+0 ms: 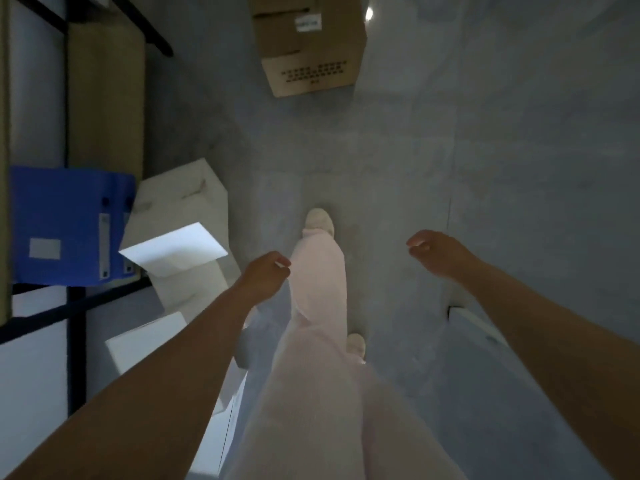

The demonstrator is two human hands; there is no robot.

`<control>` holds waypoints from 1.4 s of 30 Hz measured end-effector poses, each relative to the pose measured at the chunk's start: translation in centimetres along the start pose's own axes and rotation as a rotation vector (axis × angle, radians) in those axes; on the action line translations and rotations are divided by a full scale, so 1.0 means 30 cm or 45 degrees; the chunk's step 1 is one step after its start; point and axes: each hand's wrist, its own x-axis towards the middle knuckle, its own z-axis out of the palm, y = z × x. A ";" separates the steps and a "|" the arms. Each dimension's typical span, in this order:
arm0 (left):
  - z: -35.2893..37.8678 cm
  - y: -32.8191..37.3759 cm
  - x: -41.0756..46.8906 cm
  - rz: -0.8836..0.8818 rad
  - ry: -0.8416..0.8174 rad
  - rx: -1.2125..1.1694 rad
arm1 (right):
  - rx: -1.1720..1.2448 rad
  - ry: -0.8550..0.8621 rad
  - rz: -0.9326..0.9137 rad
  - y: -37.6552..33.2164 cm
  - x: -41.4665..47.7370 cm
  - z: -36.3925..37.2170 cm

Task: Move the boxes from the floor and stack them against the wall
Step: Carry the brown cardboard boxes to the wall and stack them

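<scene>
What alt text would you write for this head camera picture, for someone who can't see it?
Looking down, a person walks empty-handed, left hand and right hand open, toward a brown cardboard box on the grey floor. White boxes and a blue crate sit at left.

Brown cardboard boxes: one (310, 46), far on the floor. White boxes: three, at left (180, 202), (147, 344), (187, 271). Blue boxes: one (65, 226), left.
</scene>
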 end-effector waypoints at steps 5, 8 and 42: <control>-0.169 0.211 0.217 -0.107 -0.094 0.024 | -0.029 -0.046 0.074 -0.168 0.179 -0.241; -0.327 0.383 0.304 -0.070 -0.112 0.096 | -0.053 -0.072 0.061 -0.296 0.304 -0.384; -1.014 1.036 1.539 -0.413 0.072 -0.656 | 0.725 -0.182 0.522 -1.124 1.706 -0.960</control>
